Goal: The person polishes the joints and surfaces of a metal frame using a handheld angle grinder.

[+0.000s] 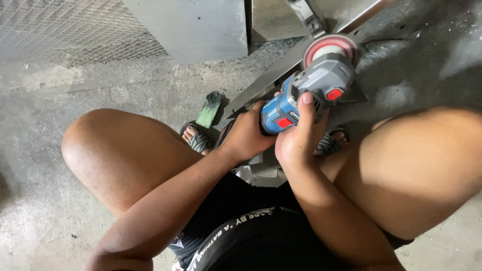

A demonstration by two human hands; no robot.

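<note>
- The grinder (306, 93) sits between the knees, out over the floor (60, 100), with its disc (329, 47) down against a long metal strip (281, 68) that runs aslant across the concrete.
- It looks like a dense, stiff tool, heavy toward the head, so I judge it wants two hands: one round the blue body, one nearer the grey gear housing (never near the disc).
- The plastic body seems hard and fairly smooth; a full wrap of the palm would hold it better than fingertips.
- The left hand (246, 135) is wrapped round the rear of the blue body from the left, its fingers clamped on the tool and mostly hidden beneath it.
- The right hand (298, 138) clasps the body from below and the right, thumb stretched up along the grey housing, fingers closed round the far side as far as can be seen.
- Both forearms run forward from the lap and meet at the tool, wrists close together.
- The person squats, sandalled feet just behind the strip; a green block (210, 108) lies near the left foot.
- The strip is thin and rigid, its edges likely sharp.
</note>
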